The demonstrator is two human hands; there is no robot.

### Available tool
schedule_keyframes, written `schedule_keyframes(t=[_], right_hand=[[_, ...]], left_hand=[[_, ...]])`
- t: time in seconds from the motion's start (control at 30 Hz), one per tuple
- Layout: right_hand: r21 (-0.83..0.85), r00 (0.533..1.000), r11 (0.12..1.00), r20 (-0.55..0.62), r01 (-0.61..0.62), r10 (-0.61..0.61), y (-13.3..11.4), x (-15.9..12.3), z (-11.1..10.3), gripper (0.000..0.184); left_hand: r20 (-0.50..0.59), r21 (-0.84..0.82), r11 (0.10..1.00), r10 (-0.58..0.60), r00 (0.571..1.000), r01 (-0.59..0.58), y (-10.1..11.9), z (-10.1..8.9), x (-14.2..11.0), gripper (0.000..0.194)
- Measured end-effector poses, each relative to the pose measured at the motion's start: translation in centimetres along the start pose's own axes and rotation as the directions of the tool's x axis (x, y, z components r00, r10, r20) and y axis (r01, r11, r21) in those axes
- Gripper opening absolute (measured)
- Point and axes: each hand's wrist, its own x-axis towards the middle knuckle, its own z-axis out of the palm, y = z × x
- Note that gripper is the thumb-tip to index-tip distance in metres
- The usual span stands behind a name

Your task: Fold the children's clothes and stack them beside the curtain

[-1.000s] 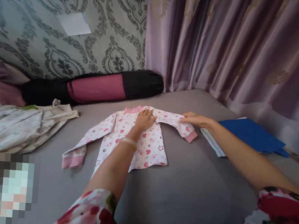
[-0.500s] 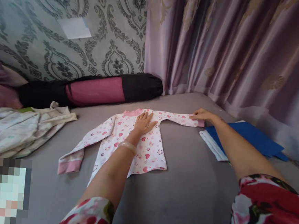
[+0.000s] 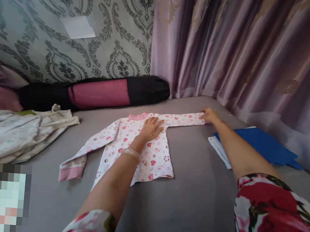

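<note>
**Printed shirt (image 3: 120,142): 1 sleeve of 2 drawn straight**

Change noted: the right-hand sleeve (image 3: 183,120), sharply bent 1 second ago, now extends straight, nearly parallel to the long roll (image 3: 100,94). Judged effect: that side is laid out; the opposite sleeve (image 3: 99,139) still slants away from the roll, its pink cuff (image 3: 71,173) turned down. The printed shirt lies on the grey bed (image 3: 188,201), on the wearer's side of the roll. Its collar (image 3: 137,117) points towards the roll, its hem (image 3: 155,177) away; the body's long axis, collar to hem, runs roughly crosswise to the roll. Grip: the right hand (image 3: 211,115), rightward of the roll, has its fingers clamped on the straight sleeve's end. The left hand (image 3: 150,129) lies flat on the chest, fingers slightly apart.
</note>
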Motion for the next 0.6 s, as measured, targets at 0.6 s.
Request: schedule_keyframes(t=[0.6], right_hand=[[0.209, 0.885, 0.870, 0.039, 0.447, -0.465, -17.7, -7.4, 5.0, 0.043]], left_hand=[[0.185, 0.027, 1.000, -0.021, 0.983, 0.016, 2.0, -0.9, -0.4, 0.050]])
